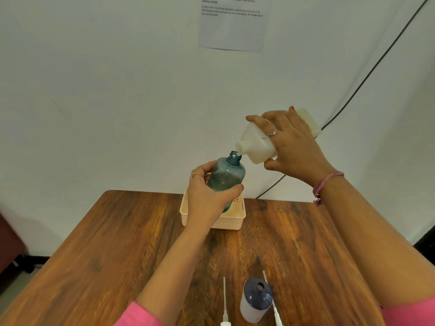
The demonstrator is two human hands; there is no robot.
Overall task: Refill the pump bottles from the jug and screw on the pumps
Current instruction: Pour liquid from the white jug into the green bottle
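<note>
- Above the basket (231, 221): left hand (207, 196) clamped on teal bottle (226, 177), filling under way.
- Right hand (289, 144) clamped on tilted jug (256, 143), spout at bottle mouth.
- Below both hands, on bench (94, 243): second bottle (256, 300), open, contents unclear; two pumps (224, 302) unfitted.

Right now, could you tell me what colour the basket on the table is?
Pale cream basket, shown best in the head view.

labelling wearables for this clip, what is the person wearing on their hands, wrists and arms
The left hand wears a thin gold ring, the right hand a silver ring. Fingernails on both are painted orange-red. A pink thread band with a loose tail circles the right wrist. Bright pink sleeves show at the bottom edge of the view on both arms, leaving the forearms bare.
</note>
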